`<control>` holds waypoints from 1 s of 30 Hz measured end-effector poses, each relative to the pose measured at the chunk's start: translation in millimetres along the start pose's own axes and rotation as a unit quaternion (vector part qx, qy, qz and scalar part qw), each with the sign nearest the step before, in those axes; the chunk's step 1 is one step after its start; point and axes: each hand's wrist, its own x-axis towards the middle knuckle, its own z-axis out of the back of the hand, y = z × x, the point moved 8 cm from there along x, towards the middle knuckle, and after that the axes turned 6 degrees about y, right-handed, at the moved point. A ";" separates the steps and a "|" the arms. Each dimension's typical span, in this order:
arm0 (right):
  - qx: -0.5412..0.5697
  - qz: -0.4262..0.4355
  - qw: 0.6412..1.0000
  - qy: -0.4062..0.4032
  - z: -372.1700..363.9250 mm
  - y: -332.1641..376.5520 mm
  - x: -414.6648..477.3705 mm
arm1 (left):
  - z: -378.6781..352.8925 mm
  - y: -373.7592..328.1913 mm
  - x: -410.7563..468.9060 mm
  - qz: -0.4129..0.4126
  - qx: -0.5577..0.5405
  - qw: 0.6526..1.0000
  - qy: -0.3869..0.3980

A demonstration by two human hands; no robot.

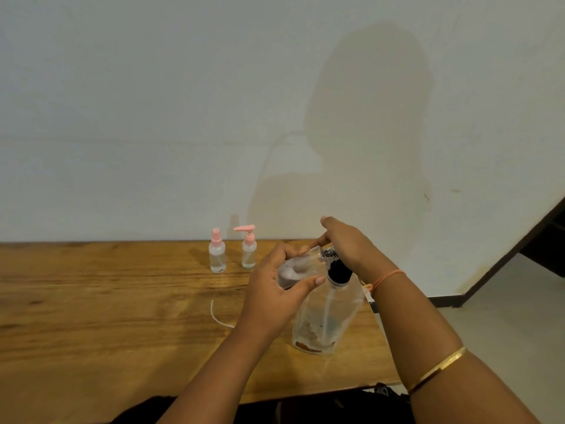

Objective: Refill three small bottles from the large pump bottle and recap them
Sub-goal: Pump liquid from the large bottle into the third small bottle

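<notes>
**At the bench's right end, a small bottle meets the pump**

Near the front edge, toward the right end of the bench (91,301), the large pump bottle (324,319) stands upright, clear-walled, with a dip tube running down inside. Just above its shoulder the left grip (275,289) pinches the small bottle (295,267) between thumb and curled fingers. That bottle lies tilted, its long axis running up and to the right, its mouth toward the black pump head (337,270); no cap shows on it. The right grip (345,243) is curled over the top of the pump head and hides the spout, so I cannot tell whether spout and mouth line up. The coming press, I judge, turns on that alignment.

Left of the hands a white cord (218,316) lies on the wood, out of the way. At the far edge, against the wall, the spray-capped bottle (217,255) and the pump-capped bottle (249,250) stand upright side by side, pink tops on, well apart from both hands.
</notes>
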 end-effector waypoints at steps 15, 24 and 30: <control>0.004 0.009 1.000 0.011 1.0 3.1 -3.6 | 0.6 -3.2 -0.6 0.003 -0.015 1.000 -0.005; -0.003 0.007 1.000 0.013 -2.2 0.9 -4.1 | 0.3 -0.8 -1.3 0.015 0.000 1.000 0.006; 0.006 0.012 1.000 0.013 1.1 5.5 -5.6 | 1.5 -8.7 -0.8 -0.001 -0.006 1.000 -0.007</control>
